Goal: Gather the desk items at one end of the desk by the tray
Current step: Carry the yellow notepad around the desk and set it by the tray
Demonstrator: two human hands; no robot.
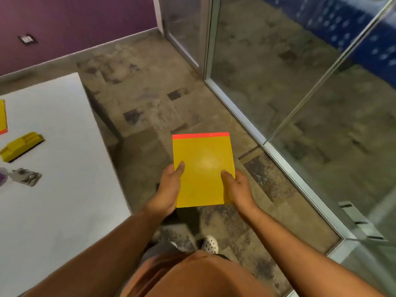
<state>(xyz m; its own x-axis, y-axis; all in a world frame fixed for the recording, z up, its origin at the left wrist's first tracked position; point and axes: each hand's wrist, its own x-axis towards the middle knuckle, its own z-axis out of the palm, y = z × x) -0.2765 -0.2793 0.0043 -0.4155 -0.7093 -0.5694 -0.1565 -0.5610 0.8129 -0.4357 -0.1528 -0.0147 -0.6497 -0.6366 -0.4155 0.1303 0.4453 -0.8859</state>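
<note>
Yellow notepad (203, 168) held flat between left hand (169, 189) and right hand (237, 189), both gripping its edges.

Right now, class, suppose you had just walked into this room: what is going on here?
A person stands beside a white desk and holds a yellow notepad with a red top edge in both hands, out over the floor and clear of the desk. The left hand grips its left edge and the right hand its right edge, thumbs on top. On the desk lie a yellow stapler, a small grey item and, at the frame's edge, part of another yellow pad. No tray is in view.
</note>
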